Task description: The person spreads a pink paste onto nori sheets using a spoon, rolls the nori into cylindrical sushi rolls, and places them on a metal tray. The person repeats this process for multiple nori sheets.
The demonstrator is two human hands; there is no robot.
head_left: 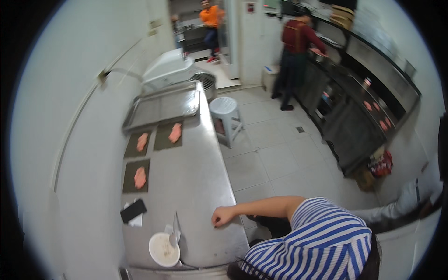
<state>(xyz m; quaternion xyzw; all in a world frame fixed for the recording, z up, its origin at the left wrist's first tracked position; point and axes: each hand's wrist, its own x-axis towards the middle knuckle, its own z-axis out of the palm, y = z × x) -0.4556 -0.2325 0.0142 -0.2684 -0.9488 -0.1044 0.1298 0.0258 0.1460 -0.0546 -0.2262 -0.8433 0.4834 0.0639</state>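
Observation:
My left hand (222,216) rests on the right edge of a long steel table (196,186), fingers curled into a loose fist with nothing in them. The bare forearm runs back to the blue-and-white striped shirt (322,242) at the bottom of the view. My right hand is out of sight. Nearest the hand are a white bowl (163,249) and a metal scraper (176,228) leaning by it, a little to the left.
Three dark mats each carry a pink piece of raw meat (140,178) (142,141) (175,133). Beyond them lie flat metal trays (161,107) and a white machine (165,67). A black flat object (133,210) lies near the wall. A white stool (224,109) stands in the aisle; two people work farther back.

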